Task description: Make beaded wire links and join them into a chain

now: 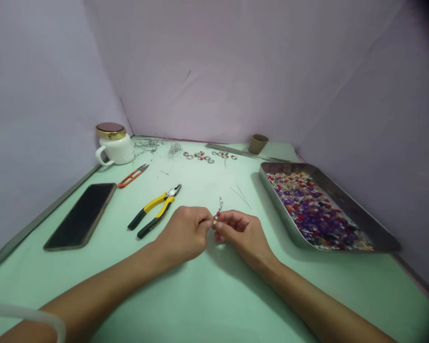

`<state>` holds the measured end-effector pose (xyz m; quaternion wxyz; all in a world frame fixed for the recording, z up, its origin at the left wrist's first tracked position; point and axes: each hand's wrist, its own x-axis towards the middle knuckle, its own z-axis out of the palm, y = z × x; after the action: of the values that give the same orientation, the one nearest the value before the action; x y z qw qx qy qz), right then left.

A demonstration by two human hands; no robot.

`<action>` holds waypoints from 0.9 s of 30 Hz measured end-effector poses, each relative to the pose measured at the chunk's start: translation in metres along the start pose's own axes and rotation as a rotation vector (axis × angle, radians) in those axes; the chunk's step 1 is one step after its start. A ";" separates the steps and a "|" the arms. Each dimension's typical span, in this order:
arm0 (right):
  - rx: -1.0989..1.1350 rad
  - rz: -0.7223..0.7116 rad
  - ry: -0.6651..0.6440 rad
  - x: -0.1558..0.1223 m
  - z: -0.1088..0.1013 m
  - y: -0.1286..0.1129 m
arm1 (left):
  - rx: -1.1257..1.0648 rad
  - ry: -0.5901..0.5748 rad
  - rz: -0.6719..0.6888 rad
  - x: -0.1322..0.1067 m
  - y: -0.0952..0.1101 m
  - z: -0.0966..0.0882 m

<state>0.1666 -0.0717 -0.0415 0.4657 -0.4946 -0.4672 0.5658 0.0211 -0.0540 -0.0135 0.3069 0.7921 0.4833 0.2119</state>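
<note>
Between my fingertips, above the middle of the pale green table [200, 305], is a short strand of beads [220, 205] with clear, red and pearly gold beads. My left hand [188, 233] is closed, thumb and finger pinching the strand's near end. From the other side my right hand [243, 233] pinches the same end by the gold beads. The strand's clear beads stick out away from me. Any wire within the pinch is too small to make out. Left of my left hand lie pliers [155, 209] with yellow and black handles, jaws pointing away.
A metal tray [279, 200] of mixed beads stands right. On the left are a phone [82, 216], orange thread snips [133, 176] and a lidded white mug [116, 150]. Beaded pieces [200, 156], long wires [236, 151] and a brown cup [258, 144] sit at the back.
</note>
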 end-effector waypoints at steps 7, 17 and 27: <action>0.098 -0.023 -0.008 0.000 -0.002 0.004 | -0.093 0.019 -0.038 0.001 0.000 0.002; 0.125 0.011 0.004 -0.002 -0.002 0.006 | -0.110 0.100 -0.026 -0.004 0.002 0.007; 0.133 0.032 -0.024 0.002 -0.004 0.005 | -0.297 0.052 -0.205 0.003 0.003 0.002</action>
<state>0.1703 -0.0703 -0.0473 0.4827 -0.4632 -0.4263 0.6088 0.0259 -0.0528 -0.0132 0.4277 0.6788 0.5328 0.2690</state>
